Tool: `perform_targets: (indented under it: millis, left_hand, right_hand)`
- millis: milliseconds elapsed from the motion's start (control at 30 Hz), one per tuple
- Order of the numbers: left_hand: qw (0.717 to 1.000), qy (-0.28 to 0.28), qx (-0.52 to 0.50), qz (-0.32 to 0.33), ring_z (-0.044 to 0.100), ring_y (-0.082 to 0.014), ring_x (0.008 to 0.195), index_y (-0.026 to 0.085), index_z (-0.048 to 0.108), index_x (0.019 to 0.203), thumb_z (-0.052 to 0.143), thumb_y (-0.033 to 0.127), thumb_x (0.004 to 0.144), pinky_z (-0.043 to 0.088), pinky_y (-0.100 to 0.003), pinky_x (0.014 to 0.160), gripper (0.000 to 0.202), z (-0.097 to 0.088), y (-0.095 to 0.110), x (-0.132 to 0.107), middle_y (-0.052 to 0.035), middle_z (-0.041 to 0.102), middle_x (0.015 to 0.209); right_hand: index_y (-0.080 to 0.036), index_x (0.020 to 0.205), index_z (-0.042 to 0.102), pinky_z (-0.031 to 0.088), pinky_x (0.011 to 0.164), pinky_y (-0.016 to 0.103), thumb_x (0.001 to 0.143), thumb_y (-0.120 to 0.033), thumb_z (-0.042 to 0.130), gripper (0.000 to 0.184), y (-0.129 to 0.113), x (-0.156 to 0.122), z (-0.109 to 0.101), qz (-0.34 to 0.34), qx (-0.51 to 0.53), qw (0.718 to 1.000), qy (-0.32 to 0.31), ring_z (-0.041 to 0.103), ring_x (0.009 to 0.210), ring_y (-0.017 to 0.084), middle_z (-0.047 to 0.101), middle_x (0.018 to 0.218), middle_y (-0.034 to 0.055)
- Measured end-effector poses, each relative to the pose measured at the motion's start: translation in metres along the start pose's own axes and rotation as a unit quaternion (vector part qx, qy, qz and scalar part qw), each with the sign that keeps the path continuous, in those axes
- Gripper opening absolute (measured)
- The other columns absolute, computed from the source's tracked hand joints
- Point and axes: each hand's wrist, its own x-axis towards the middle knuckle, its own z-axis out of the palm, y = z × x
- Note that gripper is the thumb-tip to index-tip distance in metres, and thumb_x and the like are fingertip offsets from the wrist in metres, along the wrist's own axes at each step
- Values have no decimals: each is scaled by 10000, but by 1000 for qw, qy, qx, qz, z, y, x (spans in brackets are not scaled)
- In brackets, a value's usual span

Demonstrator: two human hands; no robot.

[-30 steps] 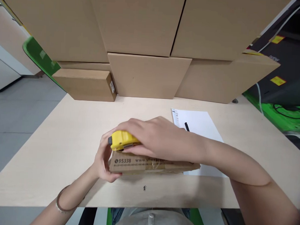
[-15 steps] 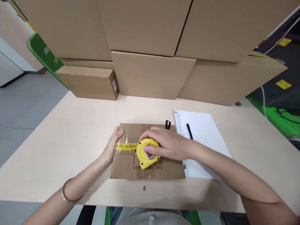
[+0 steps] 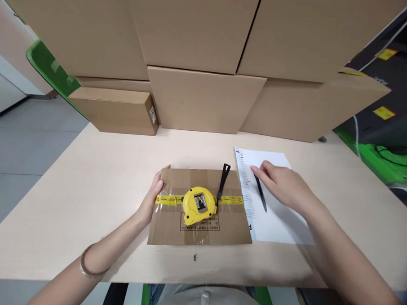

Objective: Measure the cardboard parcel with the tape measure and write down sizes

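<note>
A flat cardboard box (image 3: 175, 178) with yellow printed tape lies near the table's front edge. My left hand (image 3: 151, 199) grips its left side, thumb on top and the other fingers largely hidden at the edge. On the box rests a yellow tape measure (image 3: 191, 206), its black wrist strap (image 3: 224, 179) stretching toward the back. My right hand (image 3: 286, 185) is over the white paper (image 3: 288, 228), its fingers pinched at the upper end of a black pen (image 3: 261, 194). That end of the pen is partly covered by the fingertips.
Tall cardboard panels (image 3: 205, 101) stand along the back of the table (image 3: 86, 201). A closed cardboard box (image 3: 114, 110) sits at the back left. Beyond the right edge are dark equipment (image 3: 398, 98) and cables.
My right hand has let go of the tape measure and moved right to the pen on the paper. The tape measure stays on the box. My left hand keeps its hold.
</note>
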Motion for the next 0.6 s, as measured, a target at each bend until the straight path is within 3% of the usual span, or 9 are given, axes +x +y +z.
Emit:
perform_targets:
  millis: [67, 133, 233, 333, 433, 500, 600]
  left_hand:
    - [1000, -4, -11, -6, 430, -344, 1508, 307, 610, 1417, 609, 659, 922, 384, -469, 1230, 607, 1, -1, 0, -50, 557, 1549]
    - [1000, 1, -18, -10, 448, -340, 1498, 295, 632, 1386, 627, 660, 911, 378, -456, 1235, 600, 2, -3, 1, -56, 591, 1514]
    - [999, 5, -27, -24, 556, -342, 1400, 296, 626, 1390, 635, 680, 897, 436, -461, 1185, 625, 2, -4, 1, -63, 663, 1412]
    - [999, 4, -26, -37, 651, -341, 1279, 295, 612, 1408, 626, 692, 898, 494, -474, 1118, 647, 1, -3, 0, -71, 721, 1308]
    - [999, 11, -19, -40, 690, -362, 1219, 265, 665, 1335, 654, 692, 879, 532, -494, 1064, 625, 2, 1, 0, -92, 762, 1222]
    - [999, 21, -14, -41, 705, -380, 1191, 246, 700, 1269, 681, 697, 856, 552, -507, 1031, 612, 2, 2, 0, -101, 782, 1165]
    - [998, 32, -17, -48, 718, -383, 1170, 241, 717, 1220, 694, 702, 841, 562, -508, 1017, 597, 3, 2, 0, -92, 799, 1104]
  right_hand:
    - [-266, 728, 437, 355, 650, 383, 1028, -606, 386, 457, 24, -4, 15, 99, -62, 993, -33, 584, 648, 291, 567, 626, 65]
    - [-264, 684, 452, 370, 660, 398, 1003, -554, 452, 431, 39, -9, 32, 125, -50, 989, -54, 594, 619, 308, 554, 581, 73]
    - [-255, 657, 487, 403, 679, 391, 966, -563, 515, 437, 50, -15, 48, 78, 32, 993, -82, 582, 607, 270, 590, 606, 61]
    - [-245, 718, 541, 449, 692, 360, 967, -675, 438, 508, 59, -12, 54, 14, 158, 984, -87, 586, 668, 226, 639, 709, 46]
    - [-244, 798, 535, 424, 583, 318, 946, -776, 372, 575, 68, -9, 56, -3, 272, 961, -53, 482, 545, 168, 513, 588, -26]
    - [-253, 766, 490, 356, 509, 292, 887, -794, 512, 555, 72, -13, 57, -2, 320, 947, -26, 397, 480, 135, 429, 532, -65]
    - [-246, 724, 487, 338, 471, 279, 865, -724, 654, 525, 71, -30, 60, -6, 369, 929, -28, 435, 460, 118, 536, 563, -33]
